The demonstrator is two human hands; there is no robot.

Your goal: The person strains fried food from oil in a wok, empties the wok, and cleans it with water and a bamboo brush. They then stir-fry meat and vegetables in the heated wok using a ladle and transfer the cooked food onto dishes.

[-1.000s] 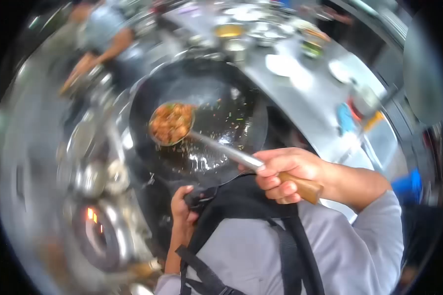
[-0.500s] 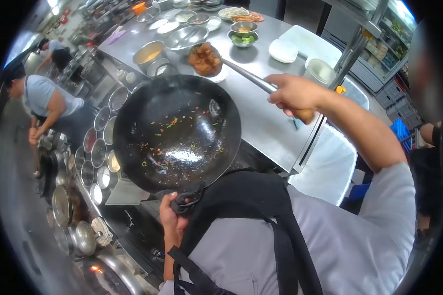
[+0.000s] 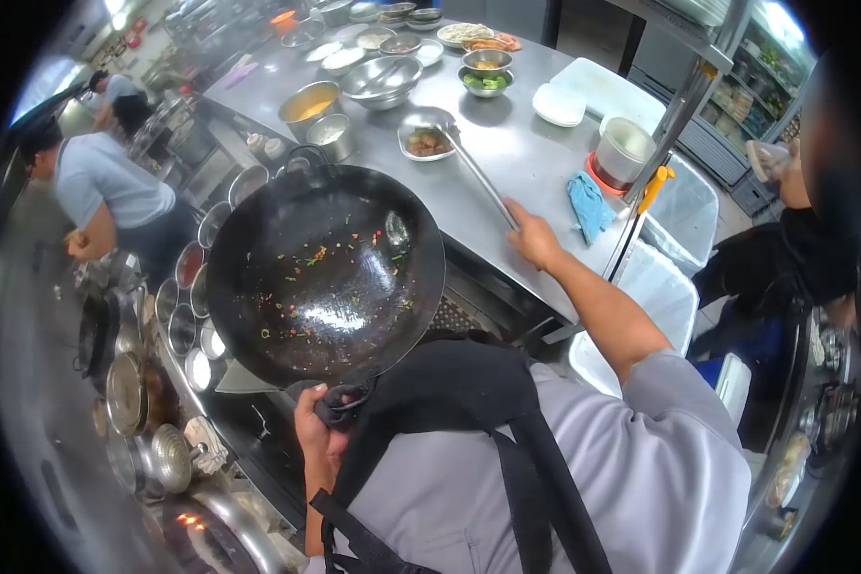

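My left hand (image 3: 318, 426) is closed around a dark cloth (image 3: 337, 408) at the near edge of a black wok (image 3: 301, 277). The wok is tilted towards me, with scattered red and green bits on its oily inside. Closed on the long handle of a metal ladle (image 3: 481, 177), my right hand (image 3: 534, 239) reaches over the steel table. The ladle's bowl is tipped over a small white dish (image 3: 447, 154). Brown food pieces (image 3: 427, 143) show in the dish, partly hidden by the ladle.
Metal bowls (image 3: 383, 81), a pot of yellow liquid (image 3: 308, 105) and white trays (image 3: 558, 103) stand on the steel table (image 3: 521, 158). A blue cloth (image 3: 590, 206) lies near its edge. Seasoning pots (image 3: 182, 330) line my left. One co-worker (image 3: 115, 191) stands left, another (image 3: 784, 239) right.
My right hand has moved down and nearer, and the heaped brown food has left the ladle's bowl, now tipped over the dish. The wok has shifted slightly left. A person has come closer on the right.
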